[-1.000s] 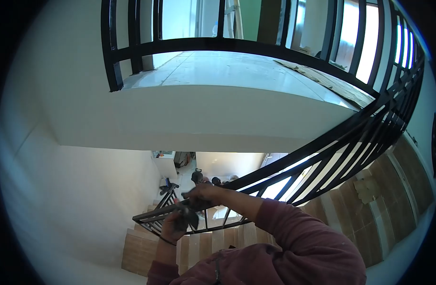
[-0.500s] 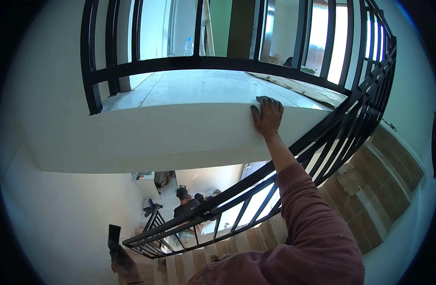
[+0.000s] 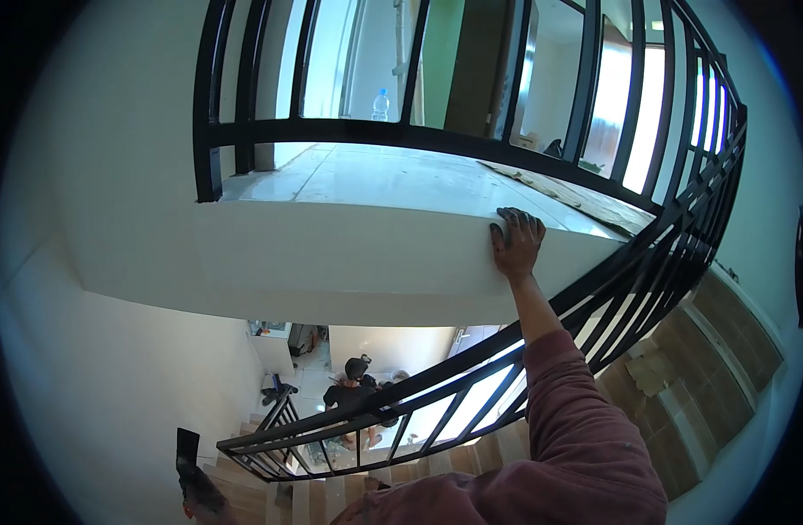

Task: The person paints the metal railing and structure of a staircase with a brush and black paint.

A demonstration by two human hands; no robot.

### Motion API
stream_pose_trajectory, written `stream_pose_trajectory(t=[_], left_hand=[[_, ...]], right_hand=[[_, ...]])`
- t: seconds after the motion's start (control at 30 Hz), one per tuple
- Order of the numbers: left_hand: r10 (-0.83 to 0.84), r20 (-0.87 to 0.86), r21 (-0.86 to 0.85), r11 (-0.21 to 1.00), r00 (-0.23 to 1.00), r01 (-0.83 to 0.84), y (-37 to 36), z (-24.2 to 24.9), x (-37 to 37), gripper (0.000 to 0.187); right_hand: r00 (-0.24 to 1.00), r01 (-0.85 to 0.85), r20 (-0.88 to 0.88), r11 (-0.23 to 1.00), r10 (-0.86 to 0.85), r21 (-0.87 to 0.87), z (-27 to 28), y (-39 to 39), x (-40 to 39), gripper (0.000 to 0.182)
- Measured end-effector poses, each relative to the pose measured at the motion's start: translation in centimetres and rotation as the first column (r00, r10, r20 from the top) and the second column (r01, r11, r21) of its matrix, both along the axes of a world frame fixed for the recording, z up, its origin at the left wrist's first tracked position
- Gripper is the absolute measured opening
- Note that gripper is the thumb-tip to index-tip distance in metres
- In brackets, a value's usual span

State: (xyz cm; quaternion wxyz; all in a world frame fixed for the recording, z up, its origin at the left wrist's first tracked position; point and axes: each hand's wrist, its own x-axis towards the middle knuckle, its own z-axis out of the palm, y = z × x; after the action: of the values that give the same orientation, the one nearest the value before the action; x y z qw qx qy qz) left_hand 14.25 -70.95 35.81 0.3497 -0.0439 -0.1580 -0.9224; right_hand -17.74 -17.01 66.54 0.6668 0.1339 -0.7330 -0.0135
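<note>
My right hand [image 3: 517, 245] rests against the white landing edge [image 3: 375, 241], its darkened fingers spread and bent over the top. At the lower left, my left hand [image 3: 211, 503] is wrapped round a dark flat-bladed tool [image 3: 187, 444], which looks like a putty knife. The blade points up, apart from the pale wall [image 3: 148, 376] beside it. Much of the left hand is in shadow and cut off by the frame's bottom. A sleeve [image 3: 585, 411] covers most of my right arm.
Black railings [image 3: 331, 131] stand on the tiled landing [image 3: 375, 173]. A sloping stair rail [image 3: 436, 372] passes under my right arm. Below, a person [image 3: 349, 394] is on the lower floor. Wooden-looking steps [image 3: 734, 332] rise at right. A plastic bottle [image 3: 380, 105] stands behind the railing.
The view has shifted, so the landing and railing appear further right and lower. My right hand stays on the landing edge. The tool in my left hand appears slightly further left and lower.
</note>
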Motion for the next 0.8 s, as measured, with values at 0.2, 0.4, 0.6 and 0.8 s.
stream_pose_trajectory(t=[0.2,0.4,0.6,0.8], left_hand=[[0.014,-0.049,-0.015,1.0,0.999,-0.014,-1.7,-2.8,0.2,0.031],[0.172,0.089,-0.106,0.981,0.981,-0.162,-4.2,-4.3,0.6,0.031],[0.199,0.141,-0.096,0.978,0.97,-0.186,-2.7,-3.1,-1.2,0.03],[0.152,0.187,-0.143,0.982,0.971,-0.127,-5.8,-7.5,-3.4,0.029]], right_hand=[[0.994,-0.101,-0.029,0.995,0.101,-0.004,0.7,0.4,0.0,0.023],[0.97,-0.097,-0.217,0.993,0.11,0.072,11.2,-2.6,4.0,0.025],[0.895,-0.016,0.447,0.998,-0.011,0.056,14.9,-1.4,3.5,0.035],[0.712,-0.122,0.686,0.988,0.152,-0.092,18.0,-0.6,2.6,0.037]])
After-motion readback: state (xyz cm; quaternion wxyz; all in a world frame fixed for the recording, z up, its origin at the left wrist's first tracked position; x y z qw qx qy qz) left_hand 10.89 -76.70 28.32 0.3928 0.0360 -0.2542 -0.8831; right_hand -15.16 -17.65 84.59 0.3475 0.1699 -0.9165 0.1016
